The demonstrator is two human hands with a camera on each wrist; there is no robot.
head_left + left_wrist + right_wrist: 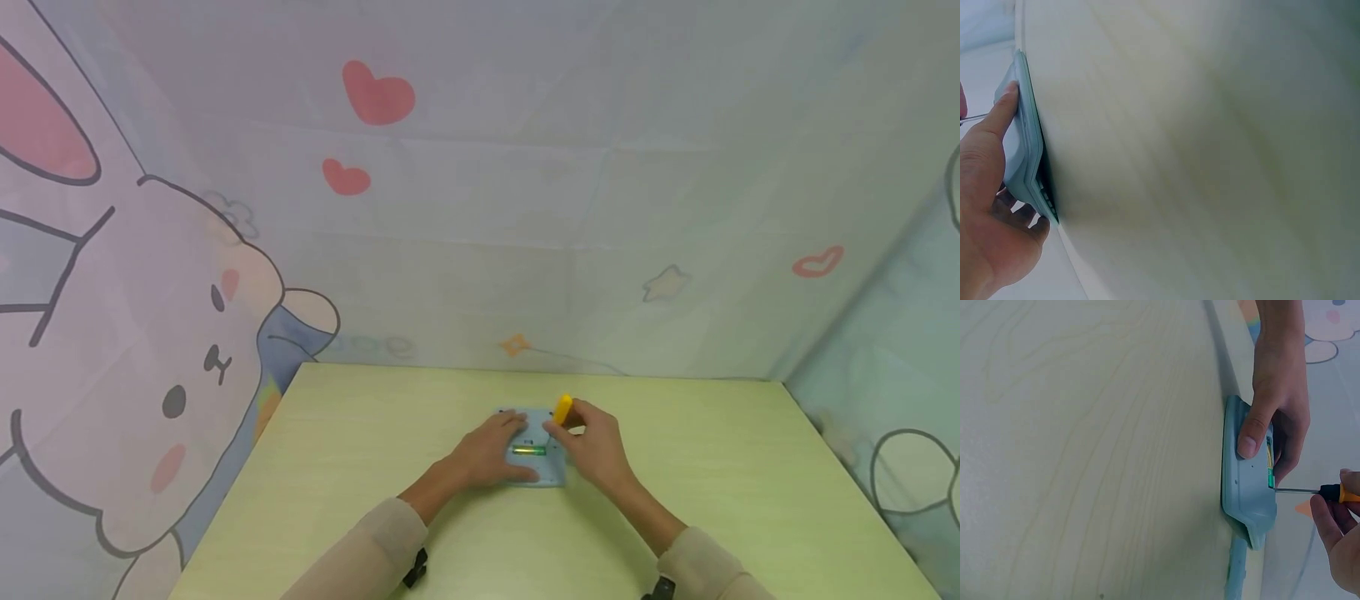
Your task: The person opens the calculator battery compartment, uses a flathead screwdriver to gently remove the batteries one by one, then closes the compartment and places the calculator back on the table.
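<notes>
A light blue plastic device lies on the table with an open slot in its upper face. A green battery shows in that slot. My left hand holds the device at its left side, the thumb along the near edge and the fingers at the far edge. My right hand pinches a screwdriver by its yellow handle. In the right wrist view, the thin metal shaft reaches the device right at the battery's end. The left wrist view shows the device's side under my left fingers.
The pale wooden table spreads around both hands. A printed cloth with hearts and a rabbit hangs behind it and at the sides. Below the device in the right wrist view lies a light blue strip.
</notes>
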